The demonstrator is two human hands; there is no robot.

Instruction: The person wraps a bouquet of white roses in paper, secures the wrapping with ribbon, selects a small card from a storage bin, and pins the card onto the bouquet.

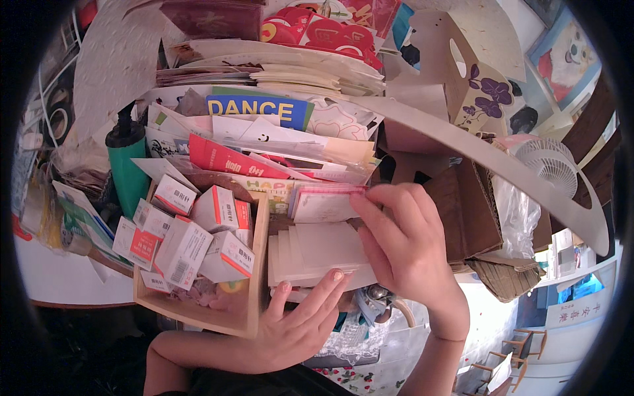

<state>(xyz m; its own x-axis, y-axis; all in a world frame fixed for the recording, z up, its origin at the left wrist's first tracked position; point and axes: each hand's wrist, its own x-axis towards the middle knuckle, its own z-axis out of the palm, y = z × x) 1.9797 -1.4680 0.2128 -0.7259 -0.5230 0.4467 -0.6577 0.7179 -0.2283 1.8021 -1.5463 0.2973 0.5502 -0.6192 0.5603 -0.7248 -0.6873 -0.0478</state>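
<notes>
My left hand (302, 321) lies with fingers apart against the near edge of some plain white cards (322, 247), which lean in a loose stack. Beyond them stands a bundle of white and pink cards (324, 205) with faint printing. My right hand (411, 237) is at that bundle's upper right corner, an index fingertip on its face. Whether the fingers grip a card is hidden. To the left of the cards is a light wooden box (257, 277), holding several small white-and-orange cartons (183, 250) in a jumble above pink material.
Upright paper goods, with a red envelope (233, 158) and a blue printed card (257, 109), fill the space behind. A green cylinder (126, 168) stands left. At right are a cardboard box (465, 213), a long curved pale board (475, 133) and a small white fan (547, 166).
</notes>
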